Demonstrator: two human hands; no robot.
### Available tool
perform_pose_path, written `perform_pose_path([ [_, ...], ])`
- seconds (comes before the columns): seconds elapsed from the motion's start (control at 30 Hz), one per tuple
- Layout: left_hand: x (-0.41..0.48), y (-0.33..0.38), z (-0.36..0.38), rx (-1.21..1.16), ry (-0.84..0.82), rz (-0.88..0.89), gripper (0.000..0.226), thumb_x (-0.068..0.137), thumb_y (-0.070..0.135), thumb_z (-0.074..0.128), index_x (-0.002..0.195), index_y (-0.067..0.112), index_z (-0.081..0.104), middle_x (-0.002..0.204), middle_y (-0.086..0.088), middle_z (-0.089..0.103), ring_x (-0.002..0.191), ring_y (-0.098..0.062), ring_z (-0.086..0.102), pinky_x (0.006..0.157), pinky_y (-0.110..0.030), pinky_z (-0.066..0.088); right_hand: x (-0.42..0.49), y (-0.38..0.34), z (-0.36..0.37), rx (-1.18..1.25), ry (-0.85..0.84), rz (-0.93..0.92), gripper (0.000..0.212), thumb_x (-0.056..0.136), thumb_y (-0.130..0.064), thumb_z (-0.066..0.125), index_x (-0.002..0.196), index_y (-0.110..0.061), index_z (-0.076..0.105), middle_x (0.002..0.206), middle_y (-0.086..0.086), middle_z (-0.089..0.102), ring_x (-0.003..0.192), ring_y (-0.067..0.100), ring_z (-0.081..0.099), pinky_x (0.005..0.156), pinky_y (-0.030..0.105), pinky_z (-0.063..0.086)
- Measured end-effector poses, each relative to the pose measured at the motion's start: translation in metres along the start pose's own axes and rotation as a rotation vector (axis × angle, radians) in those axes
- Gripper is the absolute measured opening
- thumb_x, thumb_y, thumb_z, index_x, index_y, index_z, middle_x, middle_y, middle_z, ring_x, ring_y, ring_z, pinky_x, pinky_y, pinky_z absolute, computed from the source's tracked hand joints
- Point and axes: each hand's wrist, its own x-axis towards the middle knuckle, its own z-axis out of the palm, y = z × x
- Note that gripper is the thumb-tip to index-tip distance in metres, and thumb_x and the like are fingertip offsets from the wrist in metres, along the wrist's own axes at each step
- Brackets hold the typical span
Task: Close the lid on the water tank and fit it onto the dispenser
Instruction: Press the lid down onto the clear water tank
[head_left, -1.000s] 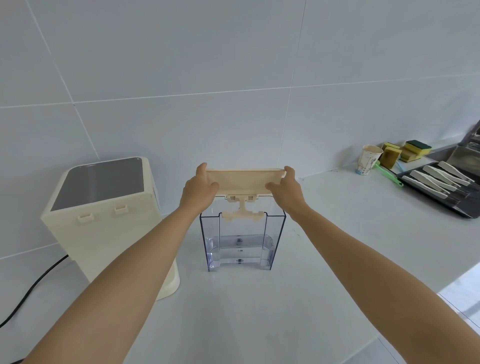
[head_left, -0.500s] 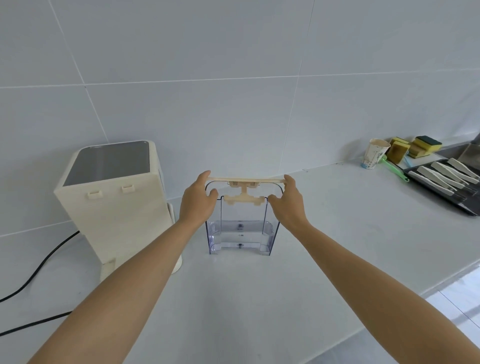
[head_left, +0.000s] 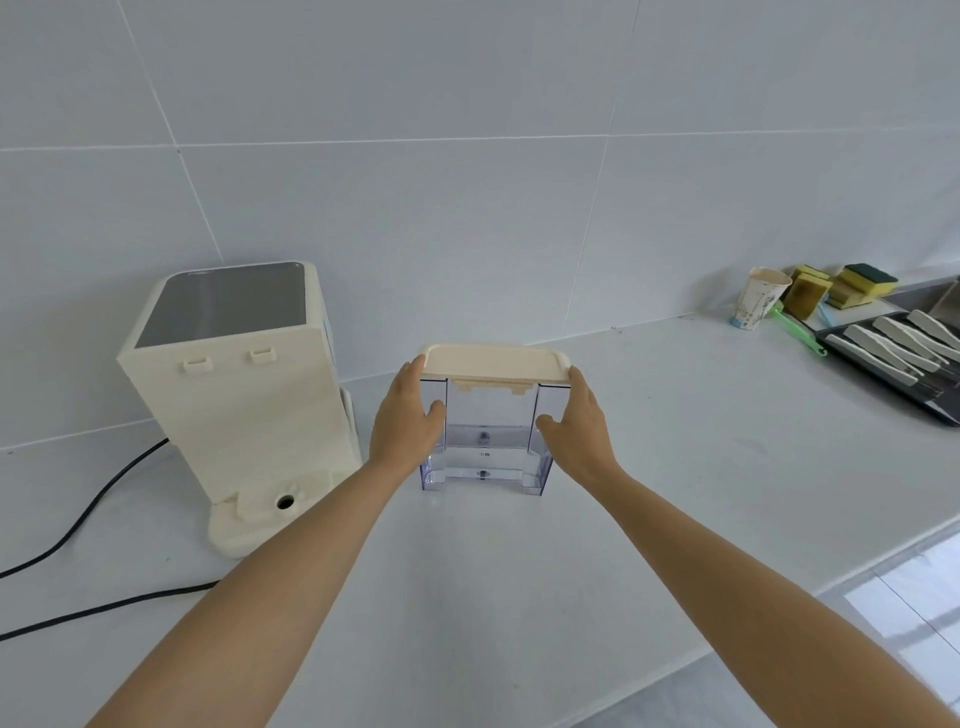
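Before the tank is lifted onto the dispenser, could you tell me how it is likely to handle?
The water tank looks empty, so probably light. Its clear moulded walls suggest it is stiff yet somewhat slippery. Tall on a narrow base, it may tip if pushed high, though the left hand and right hand flank it.

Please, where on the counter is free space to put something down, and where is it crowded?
Free: white counter before the clear plastic water tank, and between it and the paper cup. Crowded: far right, by the black tray of utensils.

The lid (head_left: 493, 362) is cream; the water tank (head_left: 485, 441) is clear bluish; the dispenser (head_left: 234, 410) is cream with a grey top; the cable (head_left: 78, 525) is black.
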Motion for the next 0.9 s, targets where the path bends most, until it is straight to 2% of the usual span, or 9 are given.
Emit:
perform_pose_path([
  [0.13, -0.003, -0.004, 0.002, 0.010, -0.026, -0.020, 0.061, 0.088, 0.008, 0.045, 0.144, 0.014, 0.019, 0.154, -0.009, 0.025, 0.133, -0.029, 0.036, 0.104, -0.037, 0.035, -0.004, 0.001, 0.000, -0.028, -0.021, -0.015, 0.071, 0.085, -0.006, 0.045, 0.145, -0.014, 0.010, 0.153, 0.006, 0.024, 0.086, 0.022, 0.046, 0.072, 0.031, 0.039],
  [0.3, -0.003, -0.004, 0.003, 0.039, -0.052, -0.043, 0.065, 0.088, 0.009, 0.045, 0.145, 0.017, 0.015, 0.156, -0.008, 0.016, 0.122, -0.034, 0.048, 0.096, -0.037, 0.039, -0.005, 0.003, 0.000, -0.040, -0.029, -0.027, 0.072, 0.085, -0.006, 0.046, 0.146, -0.015, 0.008, 0.153, 0.007, 0.023, 0.086, 0.022, 0.047, 0.071, 0.031, 0.039],
  [0.37, -0.003, -0.003, 0.002, 0.046, -0.065, -0.055, 0.066, 0.089, 0.009, 0.045, 0.145, 0.018, 0.013, 0.157, -0.008, 0.014, 0.124, -0.033, 0.046, 0.097, -0.037, 0.039, -0.006, 0.002, -0.002, -0.054, -0.031, -0.027, 0.071, 0.085, -0.007, 0.047, 0.146, -0.013, 0.009, 0.153, 0.006, 0.022, 0.094, 0.027, 0.050, 0.076, 0.033, 0.041],
  [0.43, -0.003, -0.003, 0.002, 0.032, -0.070, -0.066, 0.066, 0.088, 0.010, 0.045, 0.145, 0.020, 0.013, 0.157, -0.009, 0.014, 0.122, -0.033, 0.047, 0.096, -0.037, 0.041, -0.005, 0.001, -0.005, -0.056, -0.031, -0.029, 0.068, 0.086, -0.008, 0.047, 0.145, -0.011, 0.012, 0.153, 0.006, 0.022, 0.111, 0.033, 0.050, 0.084, 0.035, 0.042],
  [0.53, -0.003, -0.001, 0.002, -0.054, -0.044, -0.106, 0.070, 0.085, 0.008, 0.046, 0.145, 0.020, 0.012, 0.155, -0.006, 0.020, 0.115, -0.036, 0.052, 0.090, -0.038, 0.043, -0.002, 0.001, -0.010, -0.049, -0.018, -0.093, 0.068, 0.088, -0.017, 0.049, 0.145, -0.011, 0.012, 0.155, 0.005, 0.018, 0.133, 0.027, 0.035, 0.100, 0.036, 0.036],
  [0.6, -0.003, 0.002, 0.003, -0.160, -0.018, -0.219, 0.073, 0.083, 0.009, 0.045, 0.145, 0.020, 0.008, 0.153, -0.008, 0.024, 0.121, -0.037, 0.048, 0.098, -0.042, 0.043, 0.004, 0.001, -0.014, -0.002, -0.013, -0.111, 0.068, 0.090, -0.025, 0.048, 0.146, -0.014, 0.010, 0.157, 0.004, 0.014, 0.141, 0.022, 0.023, 0.108, 0.035, 0.027],
  [0.7, -0.006, 0.008, 0.007, -0.352, 0.002, -0.385, 0.070, 0.080, 0.011, 0.046, 0.142, 0.018, 0.013, 0.145, -0.017, 0.035, 0.127, -0.039, 0.041, 0.101, -0.048, 0.040, 0.017, -0.003, -0.021, 0.122, -0.013, -0.071, 0.066, 0.092, -0.029, 0.044, 0.147, -0.014, 0.010, 0.157, 0.005, 0.014, 0.140, 0.024, 0.025, 0.108, 0.034, 0.025],
  [0.8, -0.011, 0.015, 0.011, -0.422, -0.038, -0.451, 0.072, 0.081, 0.012, 0.049, 0.142, 0.013, 0.012, 0.148, -0.014, 0.029, 0.129, -0.036, 0.038, 0.095, -0.041, 0.039, 0.034, -0.004, -0.024, 0.214, -0.056, 0.007, 0.064, 0.093, -0.033, 0.041, 0.147, -0.016, 0.011, 0.156, 0.009, 0.021, 0.142, 0.025, 0.022, 0.112, 0.036, 0.020],
  [0.9, -0.013, 0.022, 0.015, -0.462, -0.097, -0.476, 0.082, 0.082, 0.013, 0.052, 0.145, 0.016, 0.001, 0.152, -0.010, 0.020, 0.134, -0.031, 0.030, 0.104, -0.040, 0.031, 0.047, -0.004, -0.026, 0.276, -0.140, 0.083, 0.062, 0.093, -0.035, 0.041, 0.147, -0.018, 0.015, 0.154, 0.009, 0.025, 0.141, 0.025, 0.025, 0.111, 0.036, 0.022],
])
